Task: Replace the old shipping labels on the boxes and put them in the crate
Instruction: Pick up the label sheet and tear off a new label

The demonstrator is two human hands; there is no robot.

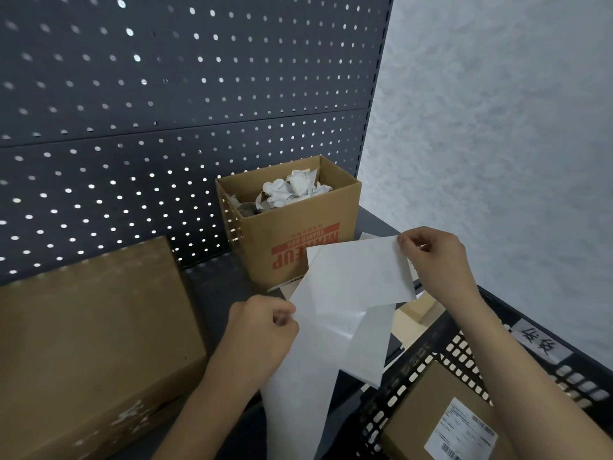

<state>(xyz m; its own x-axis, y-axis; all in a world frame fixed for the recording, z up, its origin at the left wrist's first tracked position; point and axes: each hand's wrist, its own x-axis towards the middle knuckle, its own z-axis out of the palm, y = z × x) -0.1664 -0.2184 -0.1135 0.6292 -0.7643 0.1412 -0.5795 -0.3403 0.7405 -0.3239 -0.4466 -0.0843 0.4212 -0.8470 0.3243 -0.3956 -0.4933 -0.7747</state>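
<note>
Rear closed off by pegboard [166, 94]; R side by wall [497, 127]. L: large closed box [93, 327] fills near-left of shelf [212, 287]. Rear centre: open carton [292, 234], top unobstructed, inside part-filled w/ crumpled paper. Bare shelf strip btwn the two boxes gives passage. Centre airspace blocked by label sheets [358, 277] spanned btwn left hand [262, 327] and right hand [434, 257]. R: crate [408, 386], open top, near end taken by labelled parcel [431, 403].

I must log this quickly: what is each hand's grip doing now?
Left hand: pinches the long white paper backing strip.
Right hand: pinches the white rectangular label sheet.
</note>
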